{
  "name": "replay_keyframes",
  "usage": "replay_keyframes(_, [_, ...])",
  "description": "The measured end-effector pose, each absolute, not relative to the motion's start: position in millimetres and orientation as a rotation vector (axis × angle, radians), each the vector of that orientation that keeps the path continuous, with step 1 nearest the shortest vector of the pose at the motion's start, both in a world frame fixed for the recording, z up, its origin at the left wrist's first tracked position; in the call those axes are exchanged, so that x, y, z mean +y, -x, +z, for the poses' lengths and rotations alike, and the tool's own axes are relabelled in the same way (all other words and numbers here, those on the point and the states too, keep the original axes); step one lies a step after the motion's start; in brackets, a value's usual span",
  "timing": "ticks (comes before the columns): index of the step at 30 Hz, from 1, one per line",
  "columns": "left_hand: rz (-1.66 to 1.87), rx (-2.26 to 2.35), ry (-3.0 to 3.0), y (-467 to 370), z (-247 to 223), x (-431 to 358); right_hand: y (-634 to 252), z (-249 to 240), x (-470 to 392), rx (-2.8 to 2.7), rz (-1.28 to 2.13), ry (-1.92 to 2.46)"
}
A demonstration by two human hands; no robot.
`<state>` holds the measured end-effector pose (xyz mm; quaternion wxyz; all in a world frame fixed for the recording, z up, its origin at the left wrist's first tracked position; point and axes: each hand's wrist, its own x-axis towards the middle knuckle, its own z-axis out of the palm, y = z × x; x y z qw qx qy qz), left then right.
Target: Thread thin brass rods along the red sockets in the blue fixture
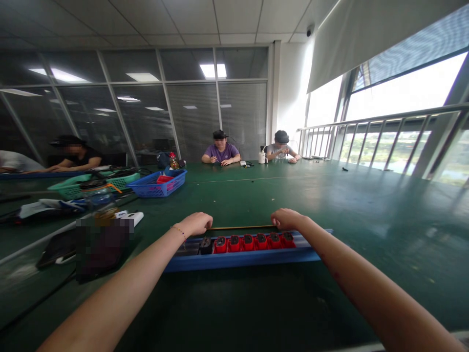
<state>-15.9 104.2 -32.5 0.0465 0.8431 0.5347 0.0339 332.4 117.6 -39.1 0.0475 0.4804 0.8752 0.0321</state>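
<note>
A thin yellowish strip (242,227) stretches level between my two hands, just behind a long blue tray (242,260). My left hand (197,224) is closed on the strip's left end, and my right hand (287,219) is closed on its right end. Inside the tray stands a row of several red blocks (234,243) with dark tops. One black block (205,246) is at the left end of that row. The tray's far right part lies partly behind my right forearm.
On the green table (234,195), a blue basket (159,186) holds a red item. Left of it are a green basket (69,186), a jar and a dark pouch (102,249). People sit at the far side and at the left, with a white bottle (262,156) between two of them.
</note>
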Motion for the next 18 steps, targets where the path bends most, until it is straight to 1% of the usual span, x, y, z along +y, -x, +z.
replay_keyframes(7, [0.175, 1.711, -2.581, 8.7, -31.8, 100.5, -337.2, -40.4, 117.6, 2.691, 0.084, -1.557])
replay_keyframes(14, [0.435, 1.74, -2.585, 24.5, -11.1, 67.9, -352.0, -23.4, 84.8, 3.184, 0.117, -1.693])
replay_keyframes(18, [0.611, 1.695, -2.661, 27.0, -2.3, 37.6, -355.4, -22.8, 53.3, 3.268, 0.141, -1.709])
